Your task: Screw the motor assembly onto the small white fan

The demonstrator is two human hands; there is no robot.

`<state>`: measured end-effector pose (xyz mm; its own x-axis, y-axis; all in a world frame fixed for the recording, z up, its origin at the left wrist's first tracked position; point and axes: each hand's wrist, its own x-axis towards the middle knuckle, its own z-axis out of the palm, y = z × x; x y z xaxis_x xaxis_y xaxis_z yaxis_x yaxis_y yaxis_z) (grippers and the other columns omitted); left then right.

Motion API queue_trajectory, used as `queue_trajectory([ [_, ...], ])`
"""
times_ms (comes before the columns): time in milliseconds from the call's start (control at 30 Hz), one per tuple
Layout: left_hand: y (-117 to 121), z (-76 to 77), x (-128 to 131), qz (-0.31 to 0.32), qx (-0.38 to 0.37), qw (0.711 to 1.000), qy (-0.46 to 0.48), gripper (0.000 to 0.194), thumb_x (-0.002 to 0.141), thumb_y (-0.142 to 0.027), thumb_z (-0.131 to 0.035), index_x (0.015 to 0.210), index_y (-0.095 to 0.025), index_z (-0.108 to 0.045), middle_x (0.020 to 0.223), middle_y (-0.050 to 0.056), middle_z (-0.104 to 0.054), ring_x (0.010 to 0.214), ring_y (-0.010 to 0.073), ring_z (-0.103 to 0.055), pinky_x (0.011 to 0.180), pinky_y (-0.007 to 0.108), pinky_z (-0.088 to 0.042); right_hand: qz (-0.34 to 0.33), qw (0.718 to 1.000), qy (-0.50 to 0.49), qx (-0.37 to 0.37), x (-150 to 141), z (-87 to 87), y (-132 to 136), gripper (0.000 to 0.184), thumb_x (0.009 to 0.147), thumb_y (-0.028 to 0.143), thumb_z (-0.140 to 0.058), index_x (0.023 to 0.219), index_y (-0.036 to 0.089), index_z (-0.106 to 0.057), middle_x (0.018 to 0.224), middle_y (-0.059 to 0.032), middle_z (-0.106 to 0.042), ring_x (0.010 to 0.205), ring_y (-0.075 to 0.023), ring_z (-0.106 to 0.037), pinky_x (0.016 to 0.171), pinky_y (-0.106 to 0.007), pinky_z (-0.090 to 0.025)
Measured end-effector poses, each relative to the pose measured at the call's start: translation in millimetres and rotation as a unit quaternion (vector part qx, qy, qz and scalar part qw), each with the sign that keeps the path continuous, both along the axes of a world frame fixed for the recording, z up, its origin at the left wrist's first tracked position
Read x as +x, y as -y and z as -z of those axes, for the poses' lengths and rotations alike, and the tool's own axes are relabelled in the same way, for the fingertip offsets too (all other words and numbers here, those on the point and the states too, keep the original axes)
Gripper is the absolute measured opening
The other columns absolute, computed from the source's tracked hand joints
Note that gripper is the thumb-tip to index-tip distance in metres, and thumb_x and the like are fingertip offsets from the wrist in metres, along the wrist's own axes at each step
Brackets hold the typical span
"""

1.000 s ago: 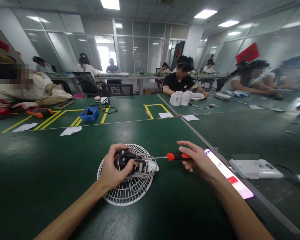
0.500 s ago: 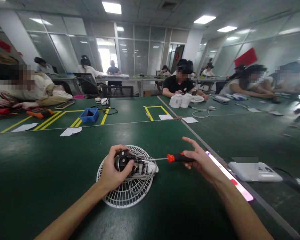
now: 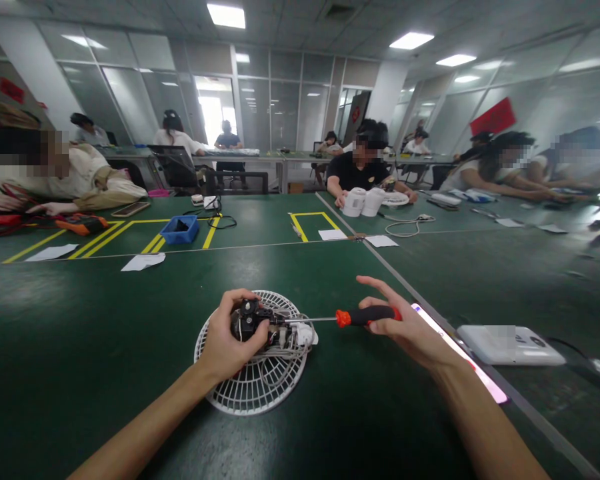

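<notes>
My left hand [image 3: 233, 337] is closed around a black fan motor unit [image 3: 249, 319], thumb on the near side and fingers over the far side. The unit lies on a round white fan grille [image 3: 245, 397] on the green table. Grey wires and a white plastic part [image 3: 305, 335] sit at its right end. My right hand [image 3: 405, 330] grips the red and black handle of a screwdriver [image 3: 363, 317] between thumb and fingers, with the index finger stretched out. The screwdriver lies level, its shaft pointing left and its tip at the motor unit; the exact contact point is too small to see.
Right of my right hand lie a lit phone [image 3: 460, 353] and a white device [image 3: 510, 345] with a cable. Beyond are a blue bin [image 3: 179, 230], paper slips [image 3: 143, 262] and white cylindrical parts [image 3: 354, 202] by a co-worker in black [image 3: 353, 172]. Other people sit around.
My right hand's fingers have shifted around the screwdriver handle, baring its red end. My left hand and the motor unit stay put. The co-worker's hand has moved to the white parts.
</notes>
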<state>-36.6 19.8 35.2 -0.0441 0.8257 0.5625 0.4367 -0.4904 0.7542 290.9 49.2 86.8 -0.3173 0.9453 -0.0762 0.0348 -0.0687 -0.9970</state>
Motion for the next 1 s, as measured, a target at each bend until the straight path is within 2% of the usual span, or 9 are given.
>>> queue_trajectory([
  [133, 0, -0.3, 1, -0.007, 0.002, 1.0, 0.002, 0.038, 0.081, -0.029, -0.073, 0.113, -0.022, -0.053, 0.104, 0.005, -0.068, 0.093, 0.0207, -0.071, 0.089, 0.04, -0.058, 0.03, 0.997, 0.062, -0.038, -8, 0.1, 0, 0.08, 0.076, 0.045, -0.075, 0.145, 0.022, -0.042, 0.066, 0.0047, -0.058, 0.048, -0.0126, -0.047, 0.046, -0.026, -0.036],
  [200, 1, -0.6, 1, -0.005, 0.003, 1.0, 0.004, 0.039, 0.08, -0.029, -0.073, 0.113, -0.022, -0.053, 0.105, 0.005, -0.068, 0.093, 0.0206, -0.071, 0.088, 0.04, -0.059, 0.044, 0.994, 0.084, -0.052, -11, 1.8, -1, 0.075, 0.08, 0.051, -0.071, 0.144, 0.021, -0.043, 0.061, 0.0054, -0.056, 0.045, -0.0133, -0.046, 0.045, -0.026, -0.036],
  [333, 1, -0.6, 2, -0.006, 0.002, 1.0, 0.007, 0.039, 0.08, -0.028, -0.073, 0.113, -0.022, -0.053, 0.105, 0.005, -0.068, 0.093, 0.0209, -0.071, 0.088, 0.039, -0.06, 0.031, 0.999, 0.007, -0.016, -12, 4.8, -1, 0.069, 0.07, 0.04, -0.077, 0.133, 0.027, -0.052, 0.088, -0.0013, -0.062, 0.074, -0.0197, -0.061, 0.062, -0.03, -0.049],
  [400, 1, -0.5, 1, -0.005, 0.003, 1.0, 0.008, 0.039, 0.08, -0.028, -0.073, 0.113, -0.022, -0.053, 0.106, 0.005, -0.068, 0.094, 0.021, -0.071, 0.088, 0.039, -0.059, 0.016, 0.999, -0.05, 0.012, -10, 4.8, -1, 0.074, 0.062, 0.028, -0.076, 0.132, 0.03, -0.053, 0.097, -0.001, -0.059, 0.088, -0.0207, -0.06, 0.074, -0.032, -0.051],
  [467, 2, -0.9, 1, -0.005, 0.004, 1.0, 0.002, 0.039, 0.08, -0.028, -0.073, 0.114, -0.022, -0.053, 0.107, 0.005, -0.068, 0.095, 0.021, -0.071, 0.089, 0.039, -0.059, 0.01, 0.996, -0.084, 0.024, -9, 4.1, 0, 0.078, 0.058, 0.021, -0.072, 0.132, 0.032, -0.053, 0.096, 0.0007, -0.056, 0.09, -0.0195, -0.058, 0.079, -0.032, -0.05],
  [667, 1, -3.4, 0, -0.001, -0.004, 1.0, 0.002, 0.04, 0.079, -0.027, -0.073, 0.113, -0.022, -0.053, 0.103, 0.004, -0.068, 0.094, 0.0207, -0.07, 0.09, 0.038, -0.057, 0.053, 0.994, -0.097, 0.0, -14, 5.8, -2, 0.068, 0.062, 0.02, -0.073, 0.126, 0.031, -0.05, 0.088, 0.0039, -0.058, 0.07, -0.0145, -0.055, 0.059, -0.026, -0.049],
  [867, 1, -4.4, 1, -0.001, -0.002, 1.0, -0.005, 0.04, 0.079, -0.027, -0.073, 0.113, -0.022, -0.054, 0.101, 0.003, -0.069, 0.092, 0.0201, -0.07, 0.087, 0.037, -0.057, 0.105, 0.993, -0.061, -0.011, -21, 8.7, -4, 0.061, 0.073, 0.04, -0.08, 0.124, 0.03, -0.048, 0.084, 0.0045, -0.06, 0.052, -0.0109, -0.051, 0.041, -0.023, -0.043],
  [933, 1, -3.8, 1, 0.001, -0.002, 1.0, -0.005, 0.04, 0.079, -0.026, -0.073, 0.114, -0.022, -0.054, 0.101, 0.003, -0.069, 0.091, 0.0197, -0.07, 0.087, 0.036, -0.057, 0.109, 0.992, -0.051, -0.023, -20, 10.4, -5, 0.057, 0.073, 0.041, -0.081, 0.121, 0.029, -0.051, 0.085, 0.0035, -0.061, 0.055, -0.0121, -0.054, 0.043, -0.024, -0.046],
  [1000, 0, -2.7, 1, 0.001, -0.001, 1.0, -0.001, 0.04, 0.079, -0.026, -0.073, 0.114, -0.023, -0.053, 0.1, 0.003, -0.069, 0.092, 0.0196, -0.07, 0.088, 0.036, -0.056, 0.114, 0.991, -0.069, -0.024, -19, 12.2, -6, 0.055, 0.07, 0.037, -0.082, 0.118, 0.029, -0.055, 0.089, 0.0016, -0.062, 0.069, -0.0165, -0.062, 0.055, -0.027, -0.054],
])
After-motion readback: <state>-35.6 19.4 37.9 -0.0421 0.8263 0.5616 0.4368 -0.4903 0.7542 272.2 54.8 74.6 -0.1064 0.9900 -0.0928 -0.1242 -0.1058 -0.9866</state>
